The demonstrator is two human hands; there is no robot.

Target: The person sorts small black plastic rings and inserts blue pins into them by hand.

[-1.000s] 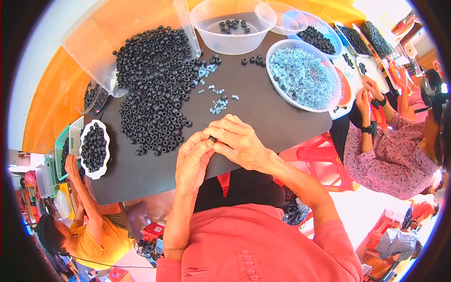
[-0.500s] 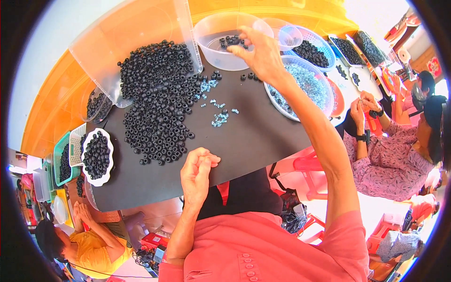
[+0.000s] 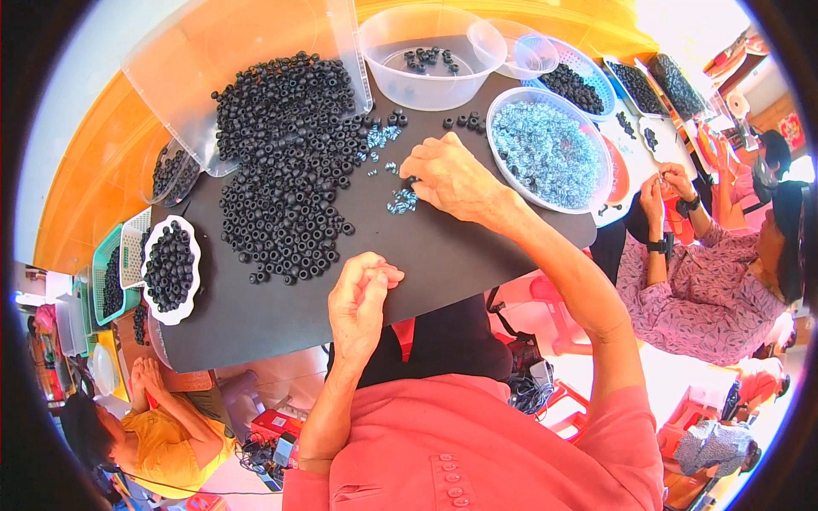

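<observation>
My right hand (image 3: 452, 179) is over the table, its fingers curled down and closed at a black bead-like piece (image 3: 409, 181). Beside those fingertips lies a small group of springs (image 3: 402, 202). Nearer to my body, my left hand (image 3: 360, 294) is closed, thumb pressed against the fingers; anything inside it is hidden. To the left spreads a large heap of black bead-like pieces with holes (image 3: 285, 187), spilling out of a tilted clear plastic bin (image 3: 183, 94). More loose springs (image 3: 383, 135) lie by the heap's right edge.
A clear round tub (image 3: 430, 89) with several black pieces stands at the back. Right of it are a white bowl of springs (image 3: 545, 149) and a blue basket (image 3: 588, 64). A scalloped white dish (image 3: 196, 255) sits at the left edge. Co-workers sit on both sides.
My right hand has come back from the clear tub to the springs, and its fingers have closed. Black pieces now lie in the tub. My left hand stays closed in about the same place.
</observation>
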